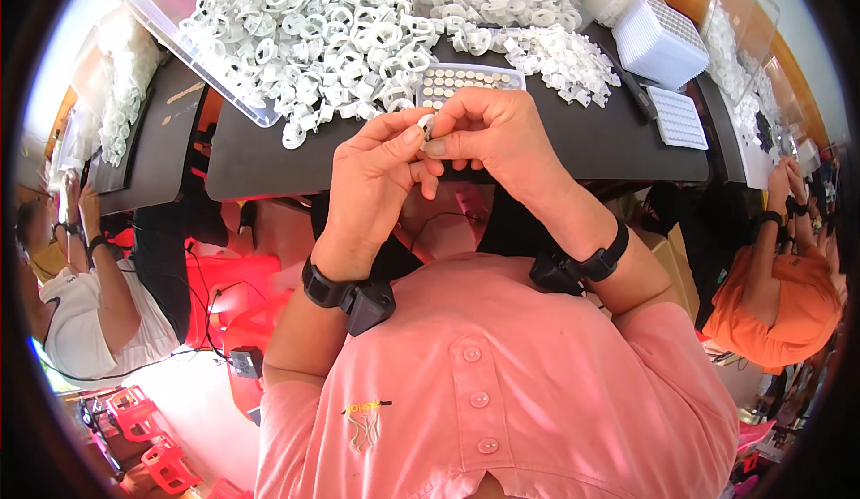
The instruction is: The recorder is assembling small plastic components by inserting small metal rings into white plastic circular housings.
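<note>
Little part: we see a small, white, curved plastic piece (427, 123) up at the fingertips, between both hands; some of it is hidden;
Left hand: the bare left hand (369, 166) has it pinched between thumb and first finger;
Right hand: the bare right hand (491, 132) is at its other side, thumb and finger bent close together; we cannot tell if they pinch it or only touch it;
Feel: we think it is light and stiff, maybe a bit slippery; thin bits might snap if we squeeze hard;
Where to hold: we would take it by its outer edge, softly, with just the fingertips;
Nearby: a pale plastic tray (522, 80) of round, cream-coloured pieces (459, 76) lies just past the hands; a big heap of white, ring-shaped plastic parts (331, 47) is to the left
</note>
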Demonstrator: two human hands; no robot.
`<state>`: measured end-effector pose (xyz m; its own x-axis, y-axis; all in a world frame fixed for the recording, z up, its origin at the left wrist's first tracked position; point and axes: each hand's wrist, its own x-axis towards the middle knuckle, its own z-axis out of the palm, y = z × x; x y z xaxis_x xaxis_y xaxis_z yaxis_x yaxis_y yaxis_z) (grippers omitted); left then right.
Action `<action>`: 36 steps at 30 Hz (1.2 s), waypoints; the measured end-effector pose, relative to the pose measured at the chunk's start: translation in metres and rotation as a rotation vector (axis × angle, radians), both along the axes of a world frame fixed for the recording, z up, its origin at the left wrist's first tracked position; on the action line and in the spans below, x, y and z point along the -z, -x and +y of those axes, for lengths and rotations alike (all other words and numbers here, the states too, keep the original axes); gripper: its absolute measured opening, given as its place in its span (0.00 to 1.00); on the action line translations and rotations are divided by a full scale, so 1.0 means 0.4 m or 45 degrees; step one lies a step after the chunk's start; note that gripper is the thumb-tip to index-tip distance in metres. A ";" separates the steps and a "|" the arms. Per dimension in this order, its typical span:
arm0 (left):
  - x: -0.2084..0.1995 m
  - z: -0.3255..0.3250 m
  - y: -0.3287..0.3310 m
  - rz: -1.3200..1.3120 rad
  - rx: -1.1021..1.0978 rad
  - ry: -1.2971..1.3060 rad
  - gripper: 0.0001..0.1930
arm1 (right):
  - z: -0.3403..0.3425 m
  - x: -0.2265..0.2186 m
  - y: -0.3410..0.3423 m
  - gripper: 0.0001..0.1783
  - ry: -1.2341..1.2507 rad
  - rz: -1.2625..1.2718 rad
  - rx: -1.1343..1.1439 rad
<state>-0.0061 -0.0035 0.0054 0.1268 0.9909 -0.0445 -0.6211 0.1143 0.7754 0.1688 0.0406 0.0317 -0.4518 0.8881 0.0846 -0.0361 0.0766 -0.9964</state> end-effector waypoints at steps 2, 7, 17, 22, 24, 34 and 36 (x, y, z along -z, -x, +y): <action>0.002 0.001 0.001 -0.004 -0.002 -0.003 0.14 | -0.015 -0.003 0.004 0.04 0.039 0.051 0.047; 0.007 -0.001 -0.004 0.015 -0.006 -0.006 0.13 | -0.022 -0.009 0.001 0.04 -0.051 -0.043 0.116; 0.023 0.009 0.003 -0.063 0.036 -0.047 0.13 | -0.010 0.011 -0.029 0.03 -0.415 -0.045 0.381; 0.034 0.012 0.025 -0.163 0.083 -0.077 0.15 | 0.031 -0.020 -0.151 0.04 -0.332 -0.174 0.541; 0.040 0.016 0.028 -0.179 0.091 -0.070 0.16 | 0.046 0.011 -0.187 0.04 -0.452 -0.378 0.482; 0.039 0.017 0.027 -0.243 0.130 -0.058 0.16 | 0.057 -0.006 -0.177 0.06 -0.661 -1.014 0.239; 0.041 0.016 0.026 -0.233 0.122 -0.070 0.15 | 0.074 -0.018 -0.178 0.06 -0.548 -1.038 0.182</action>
